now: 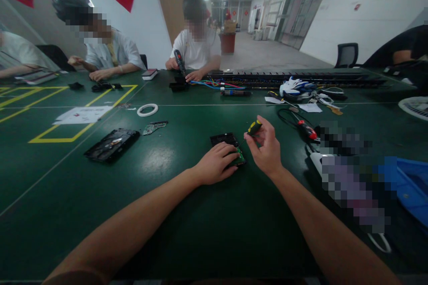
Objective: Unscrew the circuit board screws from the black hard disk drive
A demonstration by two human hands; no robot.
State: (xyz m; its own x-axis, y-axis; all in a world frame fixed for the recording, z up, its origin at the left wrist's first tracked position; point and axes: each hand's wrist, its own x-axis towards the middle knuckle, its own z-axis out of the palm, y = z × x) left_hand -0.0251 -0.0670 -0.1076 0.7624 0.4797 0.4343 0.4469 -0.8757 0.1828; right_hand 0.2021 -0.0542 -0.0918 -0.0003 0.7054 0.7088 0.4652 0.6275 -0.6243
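In the head view, a small black casing (223, 138) with a green circuit board (240, 158) in it lies flat on the table. My left hand (217, 164) is laid over its left and near side, fingers curved across the board and holding it; part of the casing is hidden beneath. Between the thumb and fingers of my right hand (267, 149) is a screwdriver (254, 128) with a yellow and black handle. Its thin shaft slants down left towards the board; whether the tip touches is too small to tell.
To the left lie another black casing (113, 144), a loose circuit board (154, 128) and a white tape roll (147, 110). On the right are a red-handled screwdriver (306, 130), gloves (296, 87) and a blue bin (409, 187). Across the table a person (197, 44) holds a power screwdriver (179, 61).
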